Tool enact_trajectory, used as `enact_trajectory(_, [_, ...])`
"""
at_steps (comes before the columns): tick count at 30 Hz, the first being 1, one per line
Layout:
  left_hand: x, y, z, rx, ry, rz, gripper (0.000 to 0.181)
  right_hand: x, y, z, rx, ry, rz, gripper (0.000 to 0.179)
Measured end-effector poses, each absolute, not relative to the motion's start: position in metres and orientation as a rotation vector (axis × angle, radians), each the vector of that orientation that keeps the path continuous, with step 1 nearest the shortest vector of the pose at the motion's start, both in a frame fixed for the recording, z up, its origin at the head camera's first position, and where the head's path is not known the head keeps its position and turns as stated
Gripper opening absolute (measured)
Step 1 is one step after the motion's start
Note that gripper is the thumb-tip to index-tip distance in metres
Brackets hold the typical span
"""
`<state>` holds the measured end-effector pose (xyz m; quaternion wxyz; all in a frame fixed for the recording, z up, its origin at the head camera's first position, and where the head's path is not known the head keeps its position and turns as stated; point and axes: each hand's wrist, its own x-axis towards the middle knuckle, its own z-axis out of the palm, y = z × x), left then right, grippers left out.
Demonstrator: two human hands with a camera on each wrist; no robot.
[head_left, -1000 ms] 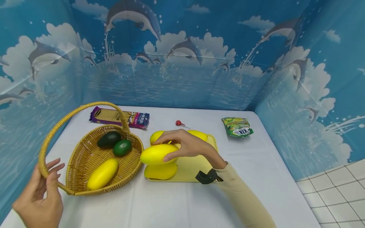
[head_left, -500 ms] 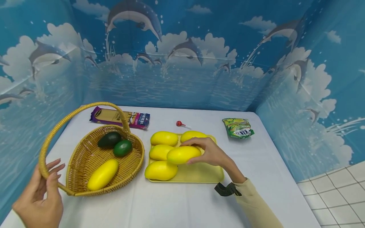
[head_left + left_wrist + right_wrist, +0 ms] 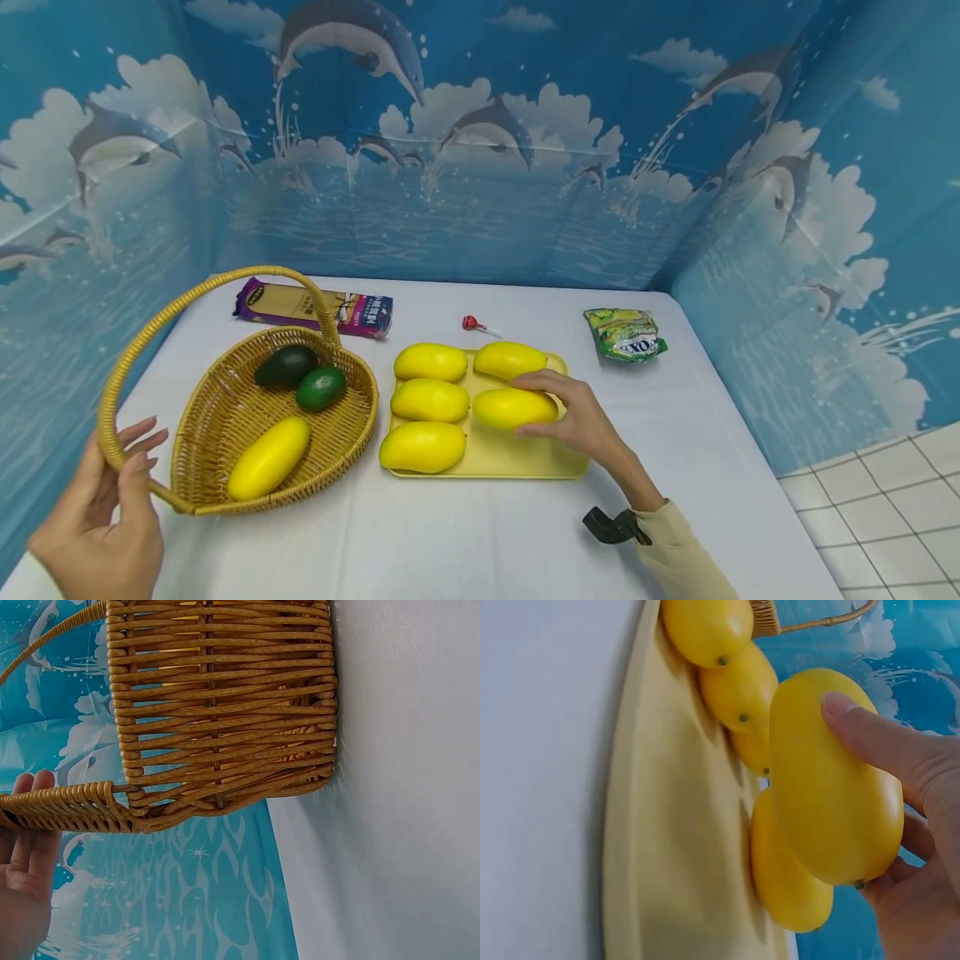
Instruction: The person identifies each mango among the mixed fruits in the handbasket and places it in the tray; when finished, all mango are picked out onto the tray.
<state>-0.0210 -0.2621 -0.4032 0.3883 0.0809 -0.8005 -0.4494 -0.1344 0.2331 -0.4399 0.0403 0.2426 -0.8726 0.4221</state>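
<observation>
My right hand [image 3: 573, 417] grips a yellow mango [image 3: 510, 408] between thumb and fingers, over the right half of the yellow tray [image 3: 517, 462]. In the right wrist view the held mango [image 3: 832, 780] is a little off the tray, its stem end toward the palm. Three mangoes [image 3: 429, 400] lie in a column on the tray's left, and another mango [image 3: 510, 360] sits at the back. At the far left my left hand [image 3: 105, 508] holds the handle [image 3: 123, 383] of a wicker basket [image 3: 352, 454]. Inside lie a mango [image 3: 270, 458], a dark avocado [image 3: 287, 367] and a greener avocado [image 3: 321, 388].
Behind the basket lies a purple-ended pasta packet [image 3: 307, 308]. A red lollipop [image 3: 471, 322] is behind the tray, and a green snack bag [image 3: 624, 335] stands at the back right. A dolphin-printed curtain [image 3: 480, 208] surrounds the white table [image 3: 420, 542].
My right hand has carried its mango rightward from above the tray's left column to the right half, lowering it. The left hand stays on the basket handle.
</observation>
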Motion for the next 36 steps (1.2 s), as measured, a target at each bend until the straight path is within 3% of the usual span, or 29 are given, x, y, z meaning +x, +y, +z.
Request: enact_trajectory(36, [-0.021, -0.261, -0.403, 0.221, -2.028, -1.142, 0.041, -0.143, 0.222, -0.467, 0.685, -2.700, 1.018, 0.064])
